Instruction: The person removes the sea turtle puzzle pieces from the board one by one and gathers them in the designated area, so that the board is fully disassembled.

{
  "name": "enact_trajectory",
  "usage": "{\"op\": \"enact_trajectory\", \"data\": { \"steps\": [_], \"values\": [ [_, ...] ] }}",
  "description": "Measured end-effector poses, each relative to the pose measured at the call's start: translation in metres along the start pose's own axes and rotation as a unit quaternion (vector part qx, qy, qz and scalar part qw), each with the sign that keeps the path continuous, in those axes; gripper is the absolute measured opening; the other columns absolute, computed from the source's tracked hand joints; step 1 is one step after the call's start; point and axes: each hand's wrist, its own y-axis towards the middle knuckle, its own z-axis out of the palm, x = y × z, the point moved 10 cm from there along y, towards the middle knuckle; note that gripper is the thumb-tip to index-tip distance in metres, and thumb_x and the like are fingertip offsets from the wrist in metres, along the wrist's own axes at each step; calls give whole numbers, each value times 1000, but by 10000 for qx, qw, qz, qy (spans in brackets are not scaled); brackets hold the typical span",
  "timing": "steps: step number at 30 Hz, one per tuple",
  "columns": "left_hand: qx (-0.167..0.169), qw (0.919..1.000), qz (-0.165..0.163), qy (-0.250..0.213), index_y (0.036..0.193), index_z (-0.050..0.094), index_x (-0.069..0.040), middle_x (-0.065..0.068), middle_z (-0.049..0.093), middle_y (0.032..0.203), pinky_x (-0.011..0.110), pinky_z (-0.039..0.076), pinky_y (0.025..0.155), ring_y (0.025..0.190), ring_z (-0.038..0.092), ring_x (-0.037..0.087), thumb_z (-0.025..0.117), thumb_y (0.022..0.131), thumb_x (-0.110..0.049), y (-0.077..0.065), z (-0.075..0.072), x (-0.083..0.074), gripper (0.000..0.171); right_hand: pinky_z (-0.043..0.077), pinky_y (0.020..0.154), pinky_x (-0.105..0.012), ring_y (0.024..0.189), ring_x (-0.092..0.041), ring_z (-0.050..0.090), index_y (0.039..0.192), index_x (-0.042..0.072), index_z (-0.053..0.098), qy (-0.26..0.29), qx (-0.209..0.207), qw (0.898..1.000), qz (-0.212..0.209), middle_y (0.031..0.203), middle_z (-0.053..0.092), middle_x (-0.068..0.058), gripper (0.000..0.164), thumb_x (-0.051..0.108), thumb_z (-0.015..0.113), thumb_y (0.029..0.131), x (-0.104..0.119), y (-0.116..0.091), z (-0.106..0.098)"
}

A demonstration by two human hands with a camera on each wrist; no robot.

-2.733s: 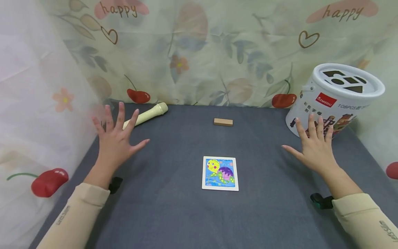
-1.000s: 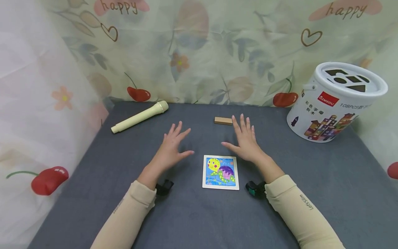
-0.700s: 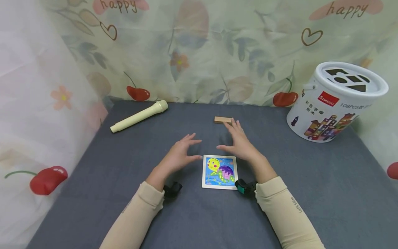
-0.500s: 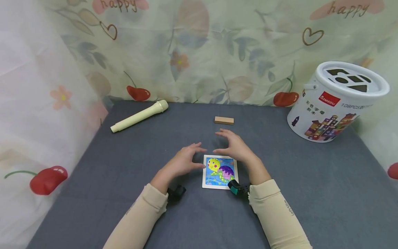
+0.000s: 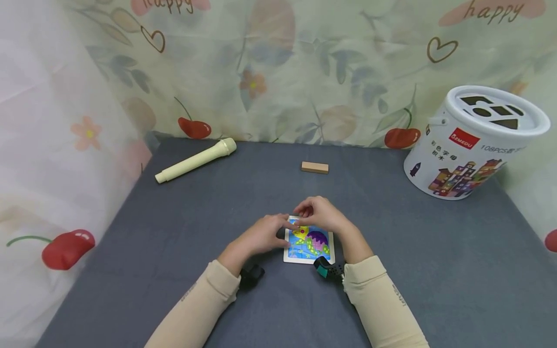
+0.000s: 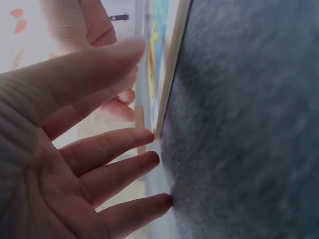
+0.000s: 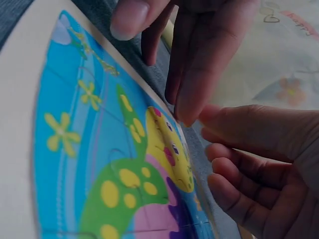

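Observation:
A square jigsaw puzzle with a turtle picture and a pale frame lies on the table before me. My left hand is at its left side, thumb by the frame's left edge, fingers reaching toward the far-left corner. In the left wrist view the left hand has extended, spread fingers, with fingertips close to the frame's corner and the table. My right hand bends over the far-left corner. In the right wrist view its fingers curl with thumb and index tips close together beside the left fingertips; whether they pinch anything is hidden.
A cream toy microphone lies at the back left. Behind the puzzle is a small wooden block. A white bucket with a shape-hole lid stands at the back right. A printed curtain hangs along the back and sides.
Both hands have come in from the sides to the puzzle's far-left corner. The right fingers, spread before, are now curled. The puzzle, microphone, block and bucket have stayed put.

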Motion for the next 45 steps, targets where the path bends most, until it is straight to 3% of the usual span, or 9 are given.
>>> {"op": "enact_trajectory", "data": {
  "steps": [8, 26, 45],
  "values": [
    [163, 9992, -303, 209, 123, 63, -14, 13, 30, 151, 51, 26, 111, 139, 29, 34, 69, 85, -20, -2, 10, 3, 39, 50, 63, -21, 69, -8, 59, 98, 0, 71, -68, 151, 9999, 11, 85, 69, -9, 20, 10, 72, 81, -4, 3, 10],
    [395, 9973, -308, 534, 123, 63, -15, 11, 28, 152, 51, 23, 112, 141, 25, 30, 67, 86, -25, -3, 13, 2, 39, 49, 61, -22, 68, -9, 58, 101, -1, 71, 132, 271, 9994, -146, 86, 63, -10, 19, 6, 67, 84, -2, -1, 15],
    [468, 9970, -246, 571, 119, 66, -15, 15, 27, 152, 50, 22, 113, 142, 24, 29, 66, 87, -23, -3, 15, -2, 33, 47, 63, -22, 70, -12, 54, 93, 0, 68, -134, 9, 9984, 541, 81, 63, -7, 17, 8, 73, 79, -8, 2, 14]
  ]
}}
